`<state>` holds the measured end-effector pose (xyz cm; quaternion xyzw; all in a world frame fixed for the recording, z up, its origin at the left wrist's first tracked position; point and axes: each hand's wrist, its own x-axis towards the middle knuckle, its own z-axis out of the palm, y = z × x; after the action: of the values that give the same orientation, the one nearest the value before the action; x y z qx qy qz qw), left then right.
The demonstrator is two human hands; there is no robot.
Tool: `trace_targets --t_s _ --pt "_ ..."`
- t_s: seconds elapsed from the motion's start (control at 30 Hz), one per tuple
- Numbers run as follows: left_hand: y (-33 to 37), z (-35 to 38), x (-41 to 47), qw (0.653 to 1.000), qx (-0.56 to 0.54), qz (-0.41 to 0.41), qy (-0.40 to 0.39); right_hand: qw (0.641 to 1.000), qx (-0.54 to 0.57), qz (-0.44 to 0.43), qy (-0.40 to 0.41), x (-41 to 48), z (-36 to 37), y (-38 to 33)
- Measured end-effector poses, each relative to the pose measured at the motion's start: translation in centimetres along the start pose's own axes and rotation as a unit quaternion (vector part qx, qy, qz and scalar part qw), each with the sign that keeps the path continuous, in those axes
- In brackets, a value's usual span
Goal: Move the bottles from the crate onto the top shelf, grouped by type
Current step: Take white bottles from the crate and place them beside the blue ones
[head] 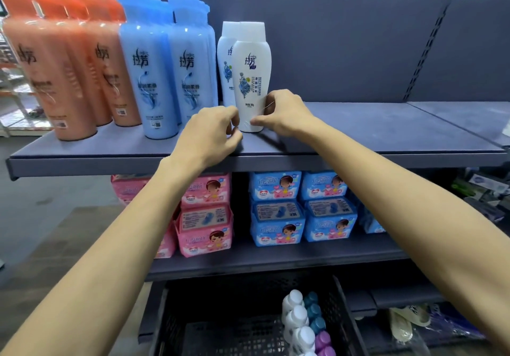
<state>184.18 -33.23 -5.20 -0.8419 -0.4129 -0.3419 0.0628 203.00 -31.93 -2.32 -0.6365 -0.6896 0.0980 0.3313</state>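
Both left hand point(209, 132) and right hand point(284, 113) fingers point(258, 120) pinch white bottle point(251, 79) base between them; I reckon stiff, slick, tippy: hold low.

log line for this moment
left hand: holds front white plastic bottle at base | right hand: same bottle | bottle: upright on grey top shelf | black crate: bottles inside

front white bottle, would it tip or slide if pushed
Likely tippy: the front white bottle is tall, narrowing toward its base. Its glossy plastic would probably slide on the smooth top shelf. It looks stiff; the left hand and right hand gripping low leave no visible dent.
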Motion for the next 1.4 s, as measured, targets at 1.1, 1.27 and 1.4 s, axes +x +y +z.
trace_targets --t_s 1.1,1.27,1.4 --pt "0.1 2.1 2.3 0.999 0.028 -0.008 0.04 0.999 0.036 -0.017 -0.029 6.4 2.7 1.1" --pt "0.0 2.0 2.2 0.999 0.027 -0.007 0.038 0.999 0.041 -0.015 -0.028 6.9 3.1 0.8" --pt "0.1 2.0 2.2 0.999 0.027 -0.009 0.035 0.999 0.033 -0.008 -0.036 7.2 3.1 0.6"
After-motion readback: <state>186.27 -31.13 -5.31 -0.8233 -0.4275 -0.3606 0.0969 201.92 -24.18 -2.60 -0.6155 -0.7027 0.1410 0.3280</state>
